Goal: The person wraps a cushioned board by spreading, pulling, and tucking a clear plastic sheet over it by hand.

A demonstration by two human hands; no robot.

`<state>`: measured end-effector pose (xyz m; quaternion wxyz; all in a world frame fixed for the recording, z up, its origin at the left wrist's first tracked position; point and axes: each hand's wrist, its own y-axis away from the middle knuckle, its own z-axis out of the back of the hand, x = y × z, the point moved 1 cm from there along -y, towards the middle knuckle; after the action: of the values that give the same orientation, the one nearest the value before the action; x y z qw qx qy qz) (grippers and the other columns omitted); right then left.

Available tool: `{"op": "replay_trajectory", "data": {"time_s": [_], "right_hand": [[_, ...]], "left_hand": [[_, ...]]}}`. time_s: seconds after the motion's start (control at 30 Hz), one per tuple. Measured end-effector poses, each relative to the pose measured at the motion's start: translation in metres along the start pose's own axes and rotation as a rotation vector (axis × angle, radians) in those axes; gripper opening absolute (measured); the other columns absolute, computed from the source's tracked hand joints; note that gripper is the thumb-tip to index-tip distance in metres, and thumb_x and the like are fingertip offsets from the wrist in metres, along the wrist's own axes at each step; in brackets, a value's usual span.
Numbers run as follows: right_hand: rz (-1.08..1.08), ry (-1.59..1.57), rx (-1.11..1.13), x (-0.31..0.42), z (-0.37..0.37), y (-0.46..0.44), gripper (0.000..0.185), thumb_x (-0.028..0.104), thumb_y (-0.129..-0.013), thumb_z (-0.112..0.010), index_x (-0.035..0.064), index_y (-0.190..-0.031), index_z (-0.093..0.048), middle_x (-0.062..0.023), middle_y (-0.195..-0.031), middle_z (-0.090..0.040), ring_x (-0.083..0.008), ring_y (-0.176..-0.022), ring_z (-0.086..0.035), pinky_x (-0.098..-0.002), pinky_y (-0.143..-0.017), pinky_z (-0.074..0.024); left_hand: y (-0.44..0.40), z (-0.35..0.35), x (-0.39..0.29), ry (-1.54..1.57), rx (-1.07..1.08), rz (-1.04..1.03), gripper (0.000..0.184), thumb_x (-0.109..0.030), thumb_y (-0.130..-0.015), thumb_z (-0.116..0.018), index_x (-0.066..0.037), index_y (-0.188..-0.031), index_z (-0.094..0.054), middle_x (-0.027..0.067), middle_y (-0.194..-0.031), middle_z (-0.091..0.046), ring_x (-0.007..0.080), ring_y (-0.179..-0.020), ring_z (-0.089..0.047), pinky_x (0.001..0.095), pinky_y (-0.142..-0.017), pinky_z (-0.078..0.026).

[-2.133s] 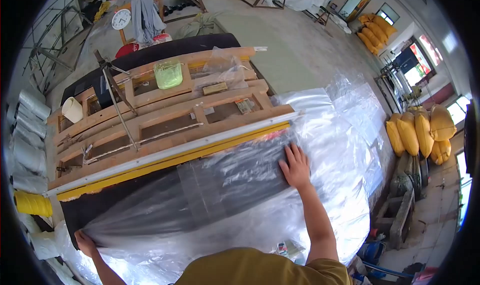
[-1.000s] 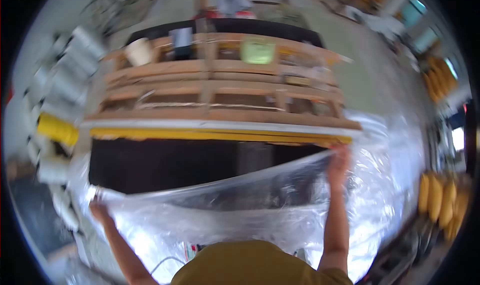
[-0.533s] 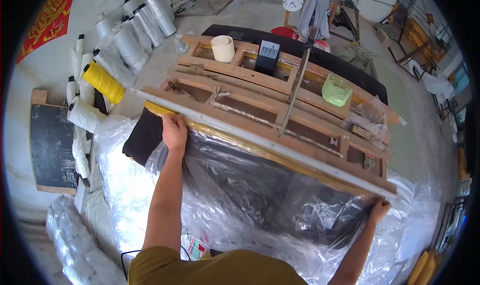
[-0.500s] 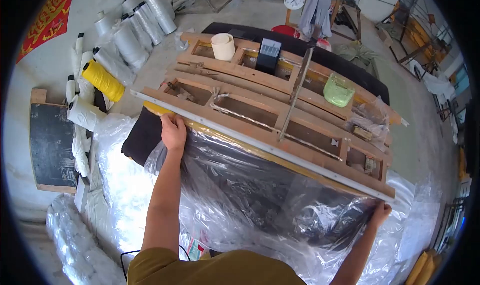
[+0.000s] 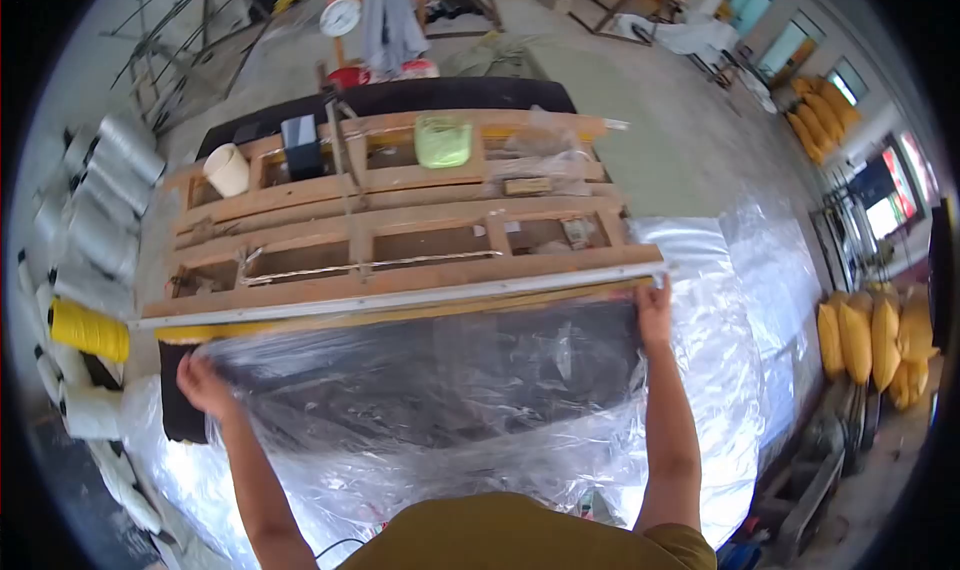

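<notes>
Clear plastic film (image 5: 430, 380) lies over a dark sheet and spreads down toward my body. My left hand (image 5: 205, 382) is at the film's left edge, fingers closed on it, above a black padded end (image 5: 180, 410). At the right end, my right hand (image 5: 654, 310) pinches the film's upper corner, close under the metal strip (image 5: 420, 300). That strip runs along the front of a wooden frame (image 5: 410, 208), with a yellow band (image 5: 400, 322) just below it. The fingertips of both hands are partly hidden.
On the frame stand a cream roll (image 5: 227, 170), a dark box (image 5: 300, 148) and a green bag (image 5: 443, 142). A metal bar (image 5: 342, 145) crosses it. Film rolls and a yellow spool (image 5: 90, 330) line the left; yellow sacks (image 5: 870, 335) stand at right.
The view has swung to the right. My left hand has moved off the yellow band, down to the film's left edge. My right hand stays at the right end of the strip.
</notes>
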<state>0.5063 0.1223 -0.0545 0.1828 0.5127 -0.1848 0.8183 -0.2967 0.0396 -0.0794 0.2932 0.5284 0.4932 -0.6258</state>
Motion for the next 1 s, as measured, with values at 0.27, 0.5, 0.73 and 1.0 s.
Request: {"op": "replay_trajectory", "data": {"time_s": [0.27,0.5,0.73,1.0], "right_hand": [[0.145,-0.053,0.145,0.027,-0.01,0.04,0.016,0.006,-0.087,-0.062,0.0013,-0.102,-0.062,-0.0034,-0.087,-0.063,-0.0109,-0.079,-0.059,-0.0268,-0.074,-0.0481],[0.097,-0.231,0.318,0.098,-0.075,0.185,0.007,0.008,-0.088,-0.063,0.0014,-0.09,-0.063,-0.0007,-0.071,-0.059,-0.0068,-0.069,-0.055,-0.023,-0.063,-0.0443],[0.32,-0.195,0.371,0.106,-0.062,0.173,0.009,0.007,-0.082,-0.067,0.0039,-0.089,-0.064,-0.0057,-0.08,-0.063,-0.0147,-0.075,-0.06,-0.0269,-0.064,-0.0464],[0.288,1.054,0.084,0.013,0.071,0.116,0.048,0.04,-0.082,-0.063,0.0071,-0.117,-0.057,-0.0183,-0.131,-0.051,-0.0348,-0.127,-0.042,-0.0638,-0.097,-0.0318]], "left_hand": [[0.13,-0.026,-0.164,-0.999,1.067,-0.987,0.026,-0.027,-0.092,-0.057,-0.004,-0.079,-0.059,0.0166,-0.081,-0.062,0.0349,-0.076,-0.06,0.041,-0.067,-0.049],[0.074,0.058,-0.103,-1.247,0.655,-0.458,0.018,-0.01,-0.078,-0.062,-0.007,-0.096,-0.063,0.0147,-0.108,-0.064,0.0343,-0.099,-0.06,0.0455,-0.085,-0.048],[0.39,-0.169,-0.221,-0.245,1.325,-0.596,0.024,-0.018,-0.08,-0.066,-0.007,-0.099,-0.059,0.0132,-0.09,-0.061,0.0346,-0.09,-0.059,0.0444,-0.076,-0.045],[0.217,-0.008,-0.122,-0.529,1.375,-0.457,0.022,-0.025,-0.093,-0.055,-0.007,-0.089,-0.067,0.0098,-0.083,-0.067,0.0257,-0.078,-0.066,0.0393,-0.071,-0.052]]}}
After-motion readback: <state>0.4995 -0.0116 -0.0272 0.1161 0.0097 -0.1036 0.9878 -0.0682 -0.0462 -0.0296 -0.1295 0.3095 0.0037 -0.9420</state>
